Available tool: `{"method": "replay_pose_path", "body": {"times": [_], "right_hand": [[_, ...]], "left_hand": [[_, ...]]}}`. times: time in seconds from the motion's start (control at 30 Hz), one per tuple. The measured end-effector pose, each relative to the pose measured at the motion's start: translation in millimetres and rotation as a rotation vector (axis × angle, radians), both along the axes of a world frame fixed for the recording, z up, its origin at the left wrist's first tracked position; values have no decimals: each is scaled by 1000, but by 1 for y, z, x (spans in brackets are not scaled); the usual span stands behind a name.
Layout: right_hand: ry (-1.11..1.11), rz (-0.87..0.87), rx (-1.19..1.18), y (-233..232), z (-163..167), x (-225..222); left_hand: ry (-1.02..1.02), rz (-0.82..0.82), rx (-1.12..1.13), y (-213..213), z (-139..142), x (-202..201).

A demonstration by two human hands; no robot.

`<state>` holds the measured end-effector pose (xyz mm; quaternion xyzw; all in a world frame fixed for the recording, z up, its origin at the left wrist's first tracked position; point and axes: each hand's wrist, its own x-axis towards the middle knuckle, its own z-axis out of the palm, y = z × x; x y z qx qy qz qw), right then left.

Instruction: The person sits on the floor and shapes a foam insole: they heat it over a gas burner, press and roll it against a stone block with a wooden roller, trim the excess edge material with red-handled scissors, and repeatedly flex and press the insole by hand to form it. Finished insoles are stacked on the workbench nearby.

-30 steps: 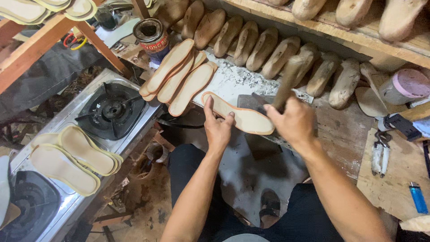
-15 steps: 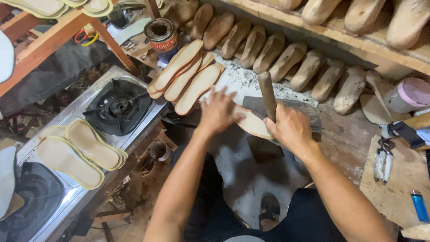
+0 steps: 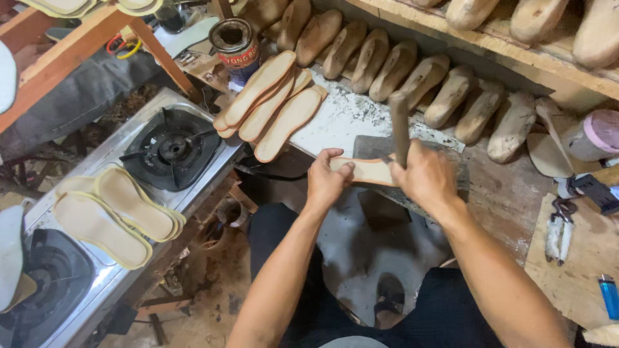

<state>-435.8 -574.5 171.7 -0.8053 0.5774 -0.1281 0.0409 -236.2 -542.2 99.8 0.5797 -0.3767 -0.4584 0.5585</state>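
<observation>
Bare forearms, no sleeves or gloves; left hand [image 3: 327, 182], right hand [image 3: 424, 178] ringless; dark trousers; dark sandal.

Your count: two hands, left [image 3: 327, 182], right [image 3: 422, 177]; one insole [image 3: 367, 171] held; one hammer [image 3: 400, 125]; two stove burners [image 3: 169, 148]; one tin can [image 3: 236, 42]; one blue lighter [image 3: 609, 295].
</observation>
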Motion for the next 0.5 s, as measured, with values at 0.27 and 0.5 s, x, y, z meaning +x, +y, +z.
{"method": "replay_pose_path", "body": {"times": [0.27, 0.5], "right_hand": [[-48, 28, 83, 11, 6, -6], [-115, 116, -40, 24, -3, 0]], "left_hand": [[-163, 65, -42, 9, 3, -10], [-238, 102, -53, 14, -9, -14]]}}
